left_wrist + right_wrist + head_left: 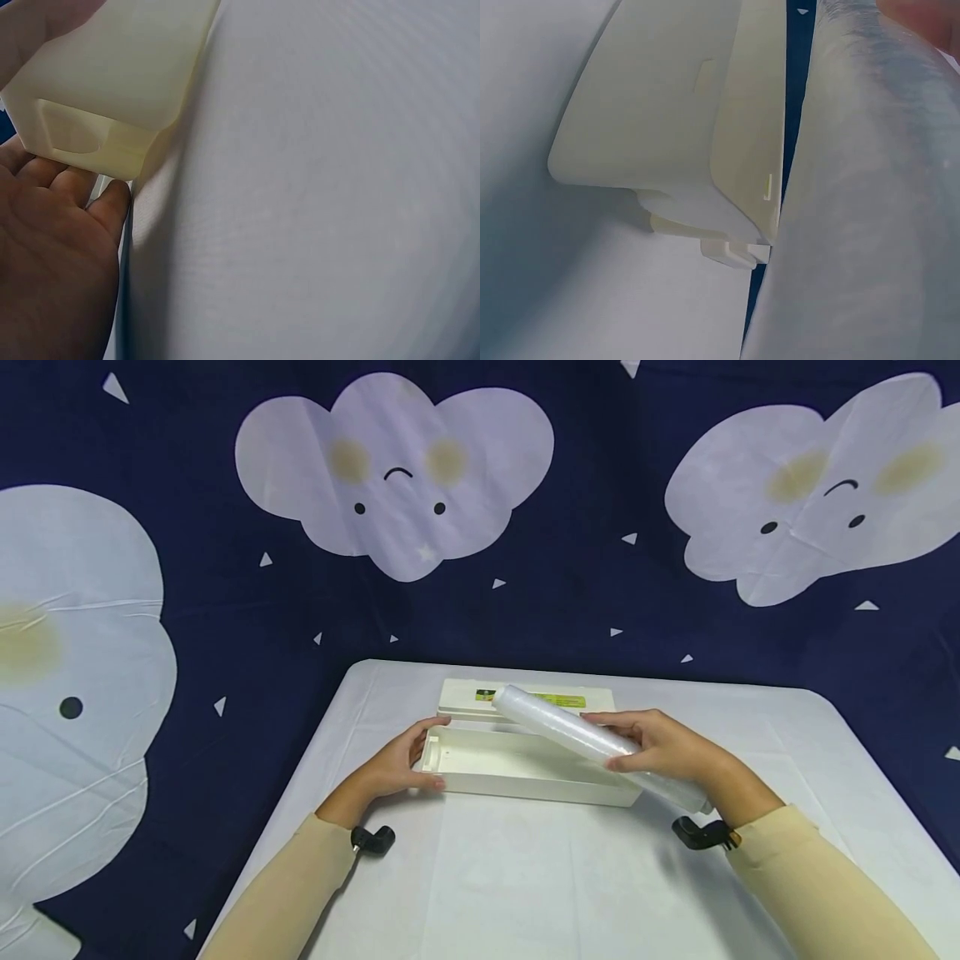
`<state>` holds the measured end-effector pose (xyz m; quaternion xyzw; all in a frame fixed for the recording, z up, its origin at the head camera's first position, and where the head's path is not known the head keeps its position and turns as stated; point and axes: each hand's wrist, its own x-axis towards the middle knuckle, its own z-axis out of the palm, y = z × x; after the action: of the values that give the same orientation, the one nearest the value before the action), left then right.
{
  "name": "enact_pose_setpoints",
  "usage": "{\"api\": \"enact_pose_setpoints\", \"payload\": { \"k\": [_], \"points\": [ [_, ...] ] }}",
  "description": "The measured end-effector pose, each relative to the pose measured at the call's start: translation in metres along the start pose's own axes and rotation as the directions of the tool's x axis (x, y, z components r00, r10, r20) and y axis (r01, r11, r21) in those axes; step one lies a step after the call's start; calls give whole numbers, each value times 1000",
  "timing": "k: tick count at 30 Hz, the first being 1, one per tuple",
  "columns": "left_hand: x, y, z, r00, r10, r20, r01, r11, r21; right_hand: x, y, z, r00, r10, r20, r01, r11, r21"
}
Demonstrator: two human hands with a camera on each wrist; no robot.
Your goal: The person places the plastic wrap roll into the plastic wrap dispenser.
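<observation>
A long cream plastic box (525, 786) lies on the table with its open side up. My left hand (393, 762) grips its left end, thumb at the front wall and fingers round the back corner. In the left wrist view, fingertips touch the end of the box (112, 75). My right hand (663, 747) holds a roll of cling film (555, 722) slantwise over the box's right half, its far end raised toward the back left. The right wrist view has the film roll (870, 210) close beside the box (652, 112).
Behind the box stands its cream lid (457, 697), bearing a green and yellow label (566, 701) partly hidden by the roll. A white cloth covers the table (510, 877). A dark blue curtain (465, 618) with cloud faces hangs beyond the back edge.
</observation>
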<state>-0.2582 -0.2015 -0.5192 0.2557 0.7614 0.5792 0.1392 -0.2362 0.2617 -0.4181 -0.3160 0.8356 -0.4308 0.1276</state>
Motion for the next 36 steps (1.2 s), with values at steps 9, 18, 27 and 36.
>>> {"api": "enact_pose_setpoints", "payload": {
  "k": [9, 18, 27, 36],
  "points": [
    [0, 1, 0, 1000, 4, -3, -4, 1000, -8, 6, 3, 3, 999, -16, 29, 16, 1000, -10],
    [1, 0, 0, 1000, -2, -4, 2, 1000, -2, 9, 1, 5, 999, -8, 42, 8, 1000, -5],
    [0, -1, 0, 1000, 6, -1, -6, 1000, -10, 15, 1, 7, 997, 2, 77, -3, 1000, 14],
    [1, -3, -1, 1000, 13, -2, -13, 1000, -15, 22, 1, 10, 994, -11, 111, 8, 1000, 26]
  ]
}}
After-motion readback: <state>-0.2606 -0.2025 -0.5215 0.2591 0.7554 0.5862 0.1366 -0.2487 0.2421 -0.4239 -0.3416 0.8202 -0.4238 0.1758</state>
